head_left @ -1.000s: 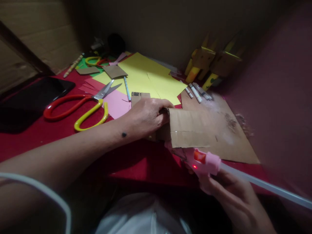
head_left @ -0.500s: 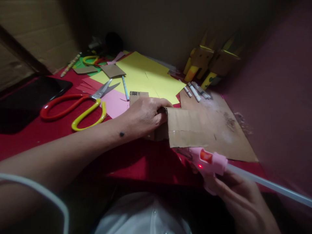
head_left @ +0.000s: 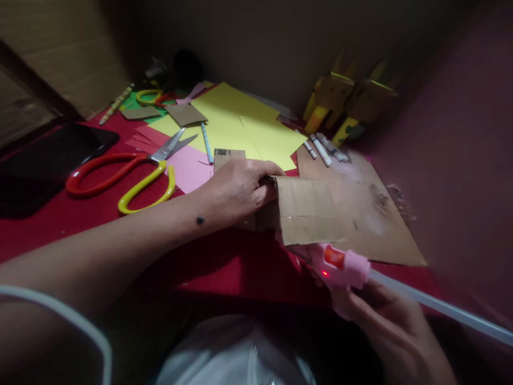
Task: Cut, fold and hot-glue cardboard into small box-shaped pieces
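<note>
My left hand [head_left: 246, 187] is closed on a folded piece of brown cardboard [head_left: 310, 211], gripping its left edge above the red tabletop. Wrapped in my right hand [head_left: 385, 315] is a pink hot glue gun [head_left: 340, 267] with a lit red light. A long translucent glue stick [head_left: 441, 305] sticks out of its back end. The gun's nozzle is hidden beneath the cardboard's lower edge, so I cannot tell whether it touches. Another cardboard piece with black print [head_left: 229, 154] lies just behind my left hand.
Scissors with red and yellow handles [head_left: 146, 184] lie half open on the left, beside a dark phone-like slab [head_left: 60, 160]. Yellow paper [head_left: 240, 117] and pink paper [head_left: 188, 166] spread behind. Several markers [head_left: 320, 149] rest on a cardboard sheet [head_left: 385, 230], near two cardboard figures [head_left: 332, 91].
The glue gun has shifted slightly left under the cardboard. The cardboard has tipped or moved a little to the right and down. My left hand is nearly still.
</note>
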`<state>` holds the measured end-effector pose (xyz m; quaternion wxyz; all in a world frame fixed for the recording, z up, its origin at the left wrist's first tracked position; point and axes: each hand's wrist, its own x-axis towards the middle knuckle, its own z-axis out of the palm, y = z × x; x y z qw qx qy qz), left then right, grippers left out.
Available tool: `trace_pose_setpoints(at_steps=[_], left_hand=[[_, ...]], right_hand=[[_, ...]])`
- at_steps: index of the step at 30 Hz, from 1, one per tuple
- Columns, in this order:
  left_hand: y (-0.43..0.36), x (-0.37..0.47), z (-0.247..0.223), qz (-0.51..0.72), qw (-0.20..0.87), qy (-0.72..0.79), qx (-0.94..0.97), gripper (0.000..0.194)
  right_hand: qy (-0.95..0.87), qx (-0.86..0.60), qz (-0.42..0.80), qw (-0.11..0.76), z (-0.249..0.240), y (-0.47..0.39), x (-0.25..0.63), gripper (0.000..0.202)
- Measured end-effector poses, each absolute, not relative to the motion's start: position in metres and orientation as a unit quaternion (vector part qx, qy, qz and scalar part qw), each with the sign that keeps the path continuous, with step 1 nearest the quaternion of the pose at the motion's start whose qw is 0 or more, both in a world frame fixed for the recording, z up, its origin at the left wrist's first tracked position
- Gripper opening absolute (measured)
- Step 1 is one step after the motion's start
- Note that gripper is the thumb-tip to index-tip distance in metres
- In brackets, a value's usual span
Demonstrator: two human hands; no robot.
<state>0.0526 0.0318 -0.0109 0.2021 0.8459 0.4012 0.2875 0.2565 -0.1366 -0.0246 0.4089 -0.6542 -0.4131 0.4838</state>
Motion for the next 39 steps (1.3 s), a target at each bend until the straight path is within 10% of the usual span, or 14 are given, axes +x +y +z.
trace_pose_setpoints(at_steps=[39], left_hand=[[0.030,0.053,-0.012,0.288,0.206,0.402,0.844,0.029]], right_hand=[[-0.325,-0.674,0.469,0.469,-0.028,-0.150,0.268,0.035]])
